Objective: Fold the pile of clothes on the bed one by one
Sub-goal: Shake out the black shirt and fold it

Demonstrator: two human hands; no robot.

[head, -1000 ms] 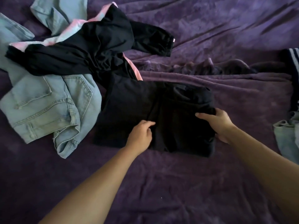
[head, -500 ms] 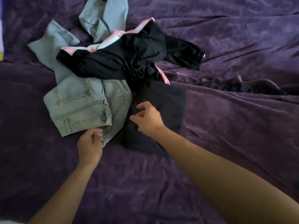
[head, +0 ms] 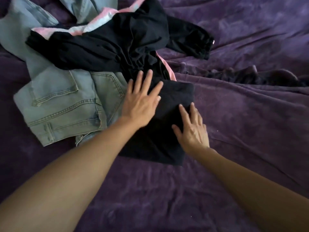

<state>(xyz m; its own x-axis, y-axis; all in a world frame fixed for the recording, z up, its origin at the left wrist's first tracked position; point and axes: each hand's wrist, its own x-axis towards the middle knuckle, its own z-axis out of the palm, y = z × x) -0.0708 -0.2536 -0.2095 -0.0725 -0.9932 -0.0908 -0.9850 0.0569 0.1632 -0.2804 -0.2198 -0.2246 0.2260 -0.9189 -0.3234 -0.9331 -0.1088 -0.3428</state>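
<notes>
A purple blanket covers the bed. Far left lies my unfolded pile: light jeans under a black-and-pink garment. Near centre, the folded black garment lies under my left hand and right hand, both flat, fingers spread, gripping nothing.

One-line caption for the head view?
Left hand and right hand press flat on a folded black garment beside jeans on a purple bed.

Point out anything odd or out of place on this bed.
Nothing damaged. The folded black garment under both flat hands overlaps the unfolded pile: its far edge touches the crumpled black-and-pink garment, beside the jeans.
</notes>
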